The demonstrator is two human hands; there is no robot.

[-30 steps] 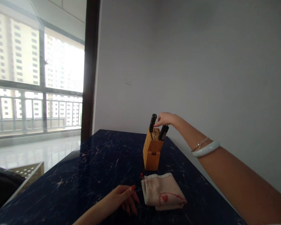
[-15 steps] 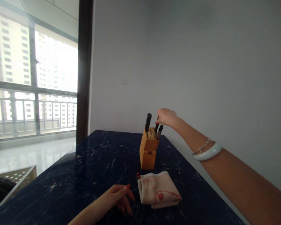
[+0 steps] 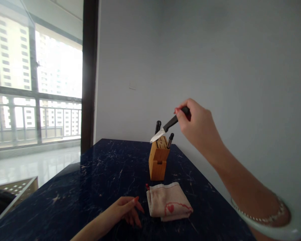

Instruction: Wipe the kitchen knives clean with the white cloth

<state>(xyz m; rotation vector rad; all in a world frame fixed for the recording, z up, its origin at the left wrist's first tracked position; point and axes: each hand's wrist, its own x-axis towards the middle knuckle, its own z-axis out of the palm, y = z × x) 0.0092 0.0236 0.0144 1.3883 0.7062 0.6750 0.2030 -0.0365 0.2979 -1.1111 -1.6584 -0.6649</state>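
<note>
My right hand (image 3: pixel 195 118) grips the black handle of a small knife (image 3: pixel 171 123), its blade slanting down to the left just above the wooden knife block (image 3: pixel 157 165). Two other black-handled tools stand in the block's slots: one handle (image 3: pixel 158 126) at the left and one with a metal collar (image 3: pixel 170 140) at the right. Low in the view, my left hand (image 3: pixel 127 209) rests at the tabletop with its fingers loosely apart, holding nothing. Close to its right lies a folded pinkish towel (image 3: pixel 169 202) with a red heart pattern.
The dark blue marbled table (image 3: pixel 110 167) reaches to a grey wall (image 3: pixel 215 60). A perforated beige item (image 3: pixel 17 190) with something dark is at the lower left. Beyond a dark door frame (image 3: pixel 89 77) are windows with a railing.
My right hand has drawn the small knife out of the block and moved up and toward me, turning the blade to the left. My left hand and the towel stay put.
</note>
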